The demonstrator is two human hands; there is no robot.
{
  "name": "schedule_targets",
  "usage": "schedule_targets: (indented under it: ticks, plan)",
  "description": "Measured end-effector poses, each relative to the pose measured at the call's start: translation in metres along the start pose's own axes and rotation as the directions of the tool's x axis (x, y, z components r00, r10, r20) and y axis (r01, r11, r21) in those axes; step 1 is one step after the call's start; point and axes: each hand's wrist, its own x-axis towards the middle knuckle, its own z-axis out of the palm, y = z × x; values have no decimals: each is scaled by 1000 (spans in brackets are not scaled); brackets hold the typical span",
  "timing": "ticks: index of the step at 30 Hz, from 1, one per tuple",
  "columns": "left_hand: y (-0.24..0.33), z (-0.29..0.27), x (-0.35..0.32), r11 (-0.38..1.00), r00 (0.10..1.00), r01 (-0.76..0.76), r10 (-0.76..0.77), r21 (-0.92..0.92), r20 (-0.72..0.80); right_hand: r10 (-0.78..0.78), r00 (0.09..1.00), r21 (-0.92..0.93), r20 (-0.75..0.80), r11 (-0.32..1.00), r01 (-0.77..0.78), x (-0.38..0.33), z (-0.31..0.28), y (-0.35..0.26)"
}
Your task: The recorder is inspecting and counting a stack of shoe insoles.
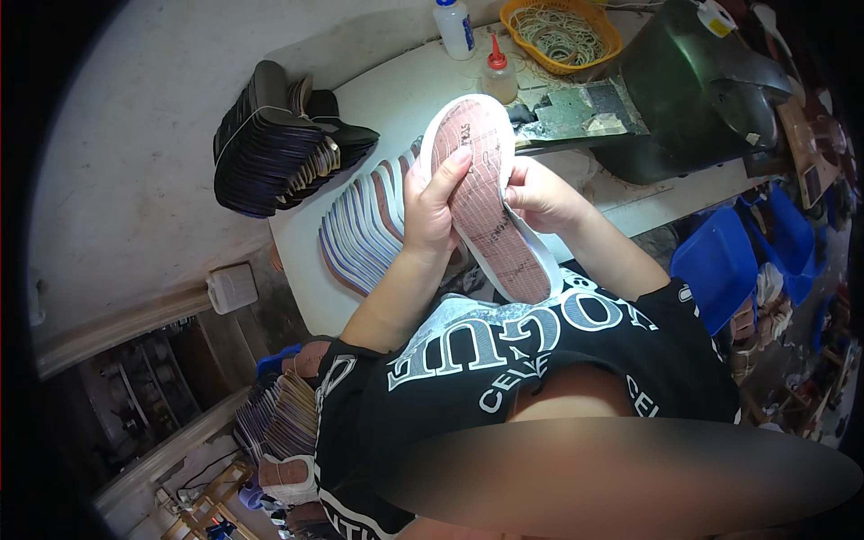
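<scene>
We see a white worktable (396,99) with a rounded corner and a scuffed top. Fanned across its near left part lies a row of flat shoe insoles with white and reddish-brown edges (360,229). At its left edge sits a stack of dark, almost black shoe soles (279,144), part of it overhanging the side. Toward the far edge stand a small clear glue bottle with a red pointed cap (498,74) and a white plastic bottle (454,27). Beside them rests an orange plastic basket of pale rubber bands (562,34), next to a dark green machine (693,90).
</scene>
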Motion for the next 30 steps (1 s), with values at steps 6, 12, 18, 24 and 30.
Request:
schedule_targets:
  ticks: [6, 12, 18, 24, 30]
  plan:
    - [1, 2, 4, 986, 994, -111, 108, 126, 31, 207, 978, -261, 9, 945, -198, -5, -1, -38]
    - [-12, -10, 9, 822, 945, -255, 323, 509, -48, -3, 969, -627, -245, 763, -157, -2, 0, -36]
    - [-25, -35, 34, 945, 969, -82, 150, 316, -195, -104, 955, -564, -279, 822, -76, 3, -12, -20]
    - [-39, -30, 59, 961, 965, -36, 104, 273, -239, -30, 942, -346, -334, 934, -93, -24, -13, -33]
    - [-26, -22, 75, 906, 990, -44, 97, 421, -104, 318, 914, -133, -251, 924, -358, -57, 0, -31]
